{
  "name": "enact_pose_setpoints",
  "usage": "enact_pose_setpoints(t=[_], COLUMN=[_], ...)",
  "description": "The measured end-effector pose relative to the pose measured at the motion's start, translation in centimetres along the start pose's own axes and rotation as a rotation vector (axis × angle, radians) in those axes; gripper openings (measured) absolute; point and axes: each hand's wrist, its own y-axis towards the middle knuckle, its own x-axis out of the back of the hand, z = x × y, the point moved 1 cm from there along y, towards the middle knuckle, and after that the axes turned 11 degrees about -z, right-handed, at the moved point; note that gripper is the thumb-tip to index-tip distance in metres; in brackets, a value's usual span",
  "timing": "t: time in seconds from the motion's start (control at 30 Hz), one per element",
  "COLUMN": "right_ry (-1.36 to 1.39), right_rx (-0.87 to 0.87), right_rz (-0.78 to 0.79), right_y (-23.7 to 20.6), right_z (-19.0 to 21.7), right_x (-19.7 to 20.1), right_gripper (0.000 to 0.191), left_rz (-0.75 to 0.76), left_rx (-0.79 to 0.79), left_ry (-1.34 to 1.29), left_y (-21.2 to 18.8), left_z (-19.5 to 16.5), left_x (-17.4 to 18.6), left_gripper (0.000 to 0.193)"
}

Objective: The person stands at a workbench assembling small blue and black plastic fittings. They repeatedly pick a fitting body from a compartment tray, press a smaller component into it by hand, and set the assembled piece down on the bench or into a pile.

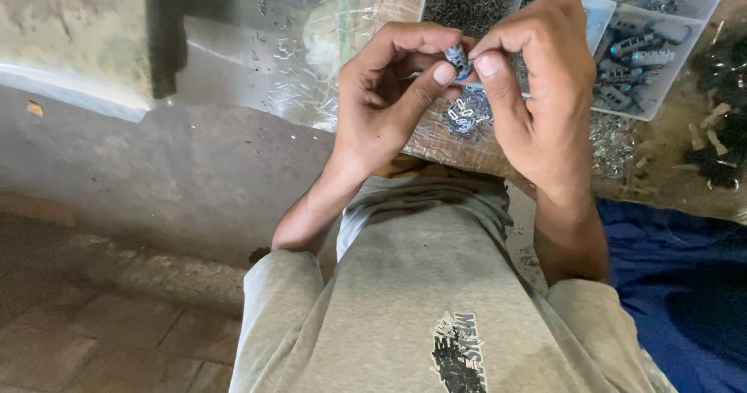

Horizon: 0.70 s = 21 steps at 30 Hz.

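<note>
Seen from above, a person in a grey T-shirt [420, 284] is sitting or standing close to a workbench, with both bare forearms reaching forward from the sleeves. The left hand [385, 101] is curling its fingers inward, thumb tip pressing up against a small metal part [457, 58], gripping it from the left. The right hand [545, 89] is closing on the same part from the right, pinching it between thumb and forefinger, so the part is sitting between both hands just above the bench edge. Directly beneath the hands, a small heap of metal clips [467, 117] is lying on clear plastic sheeting [311, 58] covering the bench. Farther back, a white compartment tray [669, 89] is holding tiny dark pieces and blue-grey cylindrical parts [634, 58]. Blue fabric [685, 284] is showing at lower right.
</note>
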Motion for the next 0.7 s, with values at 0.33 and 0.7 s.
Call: enact_pose_setpoints(t=[0.33, 0.7], right_ry=[-0.175, 0.04], right_rx=[0.128, -0.061], right_rz=[-0.085, -0.15], right_y=[-1.0, -2.1], right_z=[0.2, -0.8], right_x=[-0.5, -1.5], right_gripper=[0.012, 0.016], left_rz=[-0.026, -0.03], left_rx=[-0.051, -0.012], left_ry=[0.048, 0.003], left_y=[-0.3, -0.7], left_z=[0.2, 0.5], left_x=[-0.2, 0.2], left_gripper=[0.02, 0.02])
